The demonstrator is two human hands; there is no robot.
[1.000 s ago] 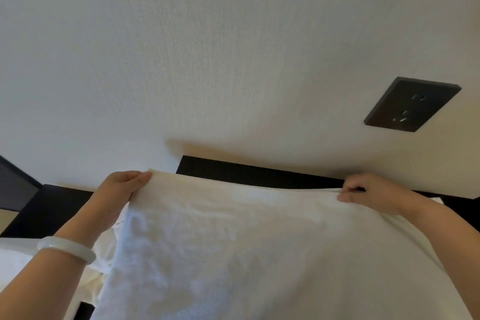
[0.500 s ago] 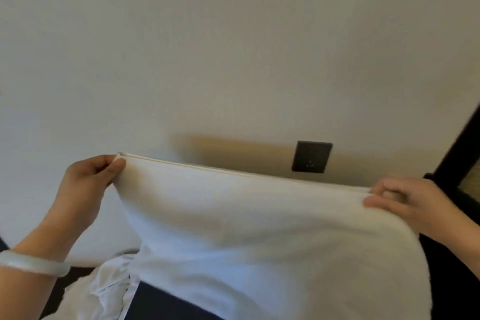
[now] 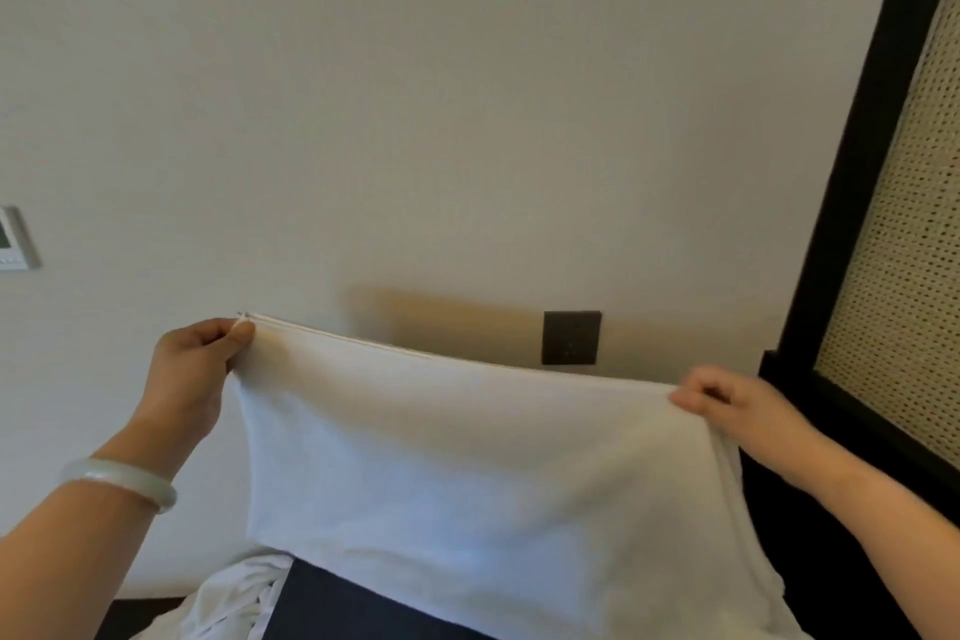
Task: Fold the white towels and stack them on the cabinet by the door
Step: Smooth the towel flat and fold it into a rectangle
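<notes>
Before the wall (image 3: 467,120), my left grip (image 3: 192,379) and right grip (image 3: 737,405) are pinching the towel (image 3: 467,473) taut, aligning its edges.

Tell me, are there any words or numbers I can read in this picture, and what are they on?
No text here can be read.
Small wall panel at the left edge: its screen and marks are too blurred to read.
Dark socket plate on the wall: only faint holes, no words.
White towel: no label or writing shows.
</notes>
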